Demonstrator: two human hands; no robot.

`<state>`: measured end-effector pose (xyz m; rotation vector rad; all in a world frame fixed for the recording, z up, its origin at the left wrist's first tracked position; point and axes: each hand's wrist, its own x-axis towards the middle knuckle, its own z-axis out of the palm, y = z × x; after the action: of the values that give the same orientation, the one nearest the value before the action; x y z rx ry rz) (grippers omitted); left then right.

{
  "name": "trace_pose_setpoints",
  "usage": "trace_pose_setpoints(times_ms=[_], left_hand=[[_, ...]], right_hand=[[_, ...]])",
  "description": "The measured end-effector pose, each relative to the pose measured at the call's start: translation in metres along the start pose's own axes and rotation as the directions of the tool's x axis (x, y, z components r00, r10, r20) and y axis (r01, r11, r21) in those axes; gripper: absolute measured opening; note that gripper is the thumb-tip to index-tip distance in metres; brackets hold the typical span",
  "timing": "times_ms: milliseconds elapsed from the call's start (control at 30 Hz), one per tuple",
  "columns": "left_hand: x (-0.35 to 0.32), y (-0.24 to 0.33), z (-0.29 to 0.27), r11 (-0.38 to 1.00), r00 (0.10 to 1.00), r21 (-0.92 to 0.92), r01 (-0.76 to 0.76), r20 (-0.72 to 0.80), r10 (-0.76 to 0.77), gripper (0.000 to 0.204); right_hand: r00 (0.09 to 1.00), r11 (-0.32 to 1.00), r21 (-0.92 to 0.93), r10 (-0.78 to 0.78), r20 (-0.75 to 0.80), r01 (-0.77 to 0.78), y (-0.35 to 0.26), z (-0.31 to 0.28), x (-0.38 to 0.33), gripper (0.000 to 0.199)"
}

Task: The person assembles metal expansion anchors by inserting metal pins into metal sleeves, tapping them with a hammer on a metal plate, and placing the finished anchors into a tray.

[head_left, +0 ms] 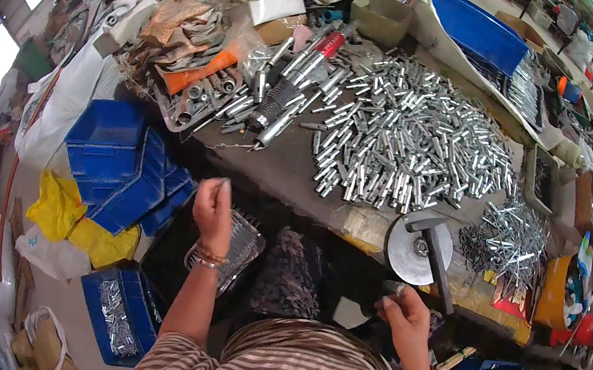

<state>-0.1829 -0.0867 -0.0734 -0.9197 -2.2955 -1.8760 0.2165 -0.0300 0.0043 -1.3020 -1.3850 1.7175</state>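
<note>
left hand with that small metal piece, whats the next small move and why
Probably bring the left hand, raised and pinching a small metal piece, across to the right hand, which holds a small part low by the round metal disc at the bench edge. The two hands are well apart, so nothing can be joined yet.

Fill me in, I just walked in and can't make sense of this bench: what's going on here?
A person in a striped top sits at a cluttered workbench. Their left hand is raised, pinching a small metal piece in its fingers, above a clear plastic tray. Their right hand grips a dark handle just below a round metal disc tool at the bench edge. A big heap of shiny metal tubes lies on the bench beyond.
</note>
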Motion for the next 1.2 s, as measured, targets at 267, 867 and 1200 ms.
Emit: trace_pose_setpoints(times_ms=[267,867,1200], left_hand=[[0.005,0.148,0.089,0.798,0.663,0.022,-0.602,0.570,0.485,0.024],[-0.017,0.181,0.099,0.665,0.390,-0.081,-0.743,0.755,0.528,0.018],[-0.074,0.189,0.117,0.605,0.181,-0.350,-0.715,0.743,0.644,0.015]], right_hand=[[0.981,0.980,-0.134,-0.128,0.149,0.148,-0.008,0.005,-0.001,0.023],[0.549,0.173,-0.980,-0.831,-0.092,0.098,-0.042,-0.133,0.032,0.016],[0.665,-0.088,-0.992,-0.736,0.126,0.091,-0.035,-0.175,0.048,0.012]])
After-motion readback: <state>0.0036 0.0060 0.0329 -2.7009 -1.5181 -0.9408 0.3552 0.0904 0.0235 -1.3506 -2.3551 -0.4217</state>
